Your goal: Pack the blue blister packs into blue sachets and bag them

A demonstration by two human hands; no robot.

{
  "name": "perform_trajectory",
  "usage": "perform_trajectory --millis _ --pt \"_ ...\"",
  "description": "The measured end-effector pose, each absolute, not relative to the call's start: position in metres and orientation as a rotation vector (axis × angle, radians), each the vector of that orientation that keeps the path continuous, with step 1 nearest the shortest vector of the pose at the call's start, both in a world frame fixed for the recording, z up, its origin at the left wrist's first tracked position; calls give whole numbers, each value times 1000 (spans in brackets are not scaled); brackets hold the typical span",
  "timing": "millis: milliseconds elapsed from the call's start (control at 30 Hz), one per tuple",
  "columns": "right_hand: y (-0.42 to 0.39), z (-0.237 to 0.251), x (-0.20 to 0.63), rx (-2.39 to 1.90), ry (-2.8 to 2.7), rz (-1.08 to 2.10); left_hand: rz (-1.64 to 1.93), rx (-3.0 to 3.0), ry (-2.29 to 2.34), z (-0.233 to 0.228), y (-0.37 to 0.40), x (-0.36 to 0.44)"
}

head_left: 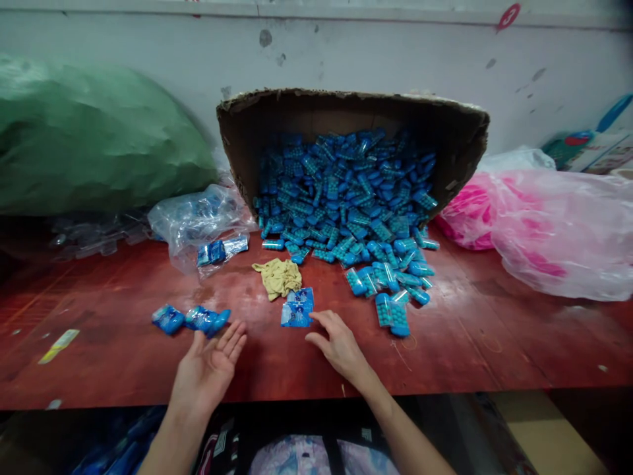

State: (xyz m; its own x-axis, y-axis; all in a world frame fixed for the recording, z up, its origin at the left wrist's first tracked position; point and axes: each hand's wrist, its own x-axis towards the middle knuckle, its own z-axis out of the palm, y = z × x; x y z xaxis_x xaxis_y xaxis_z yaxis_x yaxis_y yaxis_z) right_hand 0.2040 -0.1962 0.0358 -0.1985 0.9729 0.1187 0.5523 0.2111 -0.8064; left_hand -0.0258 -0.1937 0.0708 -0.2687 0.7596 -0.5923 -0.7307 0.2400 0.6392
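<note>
My left hand [212,366] is turned palm up with its fingers stretched out and nothing on it. Just beyond its fingers lie several shiny blue wrapped packs [200,318] in a short row. My right hand [339,343] hovers with thumb and forefinger apart, close to the edge of some flat blue printed packets [297,309]; whether it touches them I cannot tell. A crumpled yellowish cloth [278,277] sits right behind those packets. To the right are loose clear, blue-capped containers of small blue balls [390,311].
A cardboard box [230,142] on its side spills many blue-capped containers [341,191] onto the red table [469,349]. Left are a green sack [99,138], a clear bag [202,211] and a yellow-white strip [59,346]. Pink items in plastic bags [558,231] lie right.
</note>
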Motion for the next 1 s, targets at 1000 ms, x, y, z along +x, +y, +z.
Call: perform_trajectory --millis 1000 --pt "-177 35 176 -1781 -2036 288 1148 472 1305 36 -194 48"
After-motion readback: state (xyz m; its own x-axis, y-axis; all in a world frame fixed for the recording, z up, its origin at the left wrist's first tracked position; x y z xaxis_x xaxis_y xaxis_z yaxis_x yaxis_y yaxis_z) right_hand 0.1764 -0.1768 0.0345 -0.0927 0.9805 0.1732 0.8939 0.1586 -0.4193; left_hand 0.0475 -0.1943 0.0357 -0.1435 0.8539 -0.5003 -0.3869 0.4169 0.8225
